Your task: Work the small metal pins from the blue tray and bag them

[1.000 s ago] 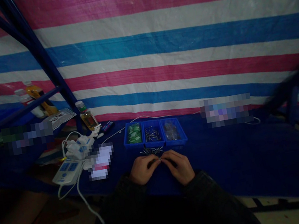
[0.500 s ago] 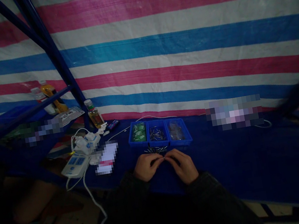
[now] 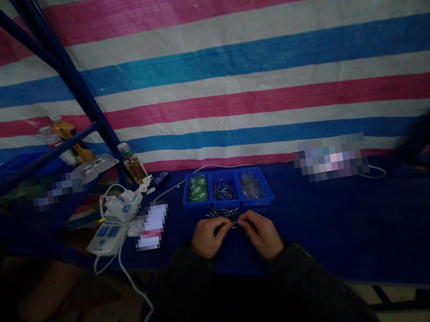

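My left hand (image 3: pixel 210 236) and my right hand (image 3: pixel 262 233) face each other at the front of the blue table, thumb and fingers pinched. A thin, pale metal piece (image 3: pixel 234 223) spans the small gap between the fingertips, pinched from both sides; its exact kind is too small to make out. Just beyond my fingers lies a pile of thin metal pieces (image 3: pixel 222 213). Behind it stand three joined blue bins: green packets (image 3: pixel 197 188) fill the left one, slim metal pieces (image 3: pixel 224 189) the middle one, and clear plastic bits (image 3: pixel 251 187) the right one.
To the left are a power strip (image 3: pixel 106 238) with plugs and cables, a phone (image 3: pixel 152 226), and a bottle (image 3: pixel 133 165) by the blue frame post (image 3: pixel 81 90). A blurred bundle (image 3: pixel 330 158) lies at the back right. Striped sheeting (image 3: pixel 256 60) hangs behind the table (image 3: pixel 353 226).
My fingertips have moved slightly apart, so the thin piece between them shows more. The view has shifted a little; the bins and pile look unchanged.
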`<action>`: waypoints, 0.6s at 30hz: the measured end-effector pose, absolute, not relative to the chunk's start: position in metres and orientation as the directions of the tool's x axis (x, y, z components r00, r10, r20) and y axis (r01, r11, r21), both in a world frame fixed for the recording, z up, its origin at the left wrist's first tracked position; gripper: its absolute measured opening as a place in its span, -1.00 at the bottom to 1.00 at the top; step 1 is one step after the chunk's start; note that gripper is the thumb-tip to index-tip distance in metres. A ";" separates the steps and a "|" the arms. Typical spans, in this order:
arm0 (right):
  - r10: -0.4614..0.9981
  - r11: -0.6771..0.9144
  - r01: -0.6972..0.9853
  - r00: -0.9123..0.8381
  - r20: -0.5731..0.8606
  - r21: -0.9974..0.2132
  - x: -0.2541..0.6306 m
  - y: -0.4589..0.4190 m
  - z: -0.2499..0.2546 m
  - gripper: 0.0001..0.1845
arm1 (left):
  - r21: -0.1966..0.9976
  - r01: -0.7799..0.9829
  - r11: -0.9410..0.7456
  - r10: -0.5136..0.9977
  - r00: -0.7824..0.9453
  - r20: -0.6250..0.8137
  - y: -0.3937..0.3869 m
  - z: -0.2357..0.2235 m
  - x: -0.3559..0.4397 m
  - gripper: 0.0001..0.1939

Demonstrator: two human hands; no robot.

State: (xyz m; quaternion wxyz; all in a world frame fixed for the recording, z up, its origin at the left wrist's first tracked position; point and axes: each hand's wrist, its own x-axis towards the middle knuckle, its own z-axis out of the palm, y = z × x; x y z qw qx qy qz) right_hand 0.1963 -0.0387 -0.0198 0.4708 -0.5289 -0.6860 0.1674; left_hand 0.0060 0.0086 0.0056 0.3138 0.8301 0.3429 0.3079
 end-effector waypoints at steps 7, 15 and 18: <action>0.855 0.429 0.521 0.030 0.518 -0.738 0.197 -0.038 -0.022 -0.82 | 0.743 0.390 -0.544 0.780 0.560 0.277 0.009 0.004 0.006 -0.72; 0.825 0.489 0.514 -0.012 0.565 -0.705 0.197 -0.039 -0.025 -0.81 | 0.702 0.400 -0.589 0.742 0.612 0.273 0.006 0.007 0.006 -0.75; 0.835 0.494 0.517 -0.057 0.548 -0.699 0.196 -0.039 -0.025 -0.79 | 0.694 0.392 -0.604 0.725 0.632 0.273 0.006 0.008 0.006 -0.77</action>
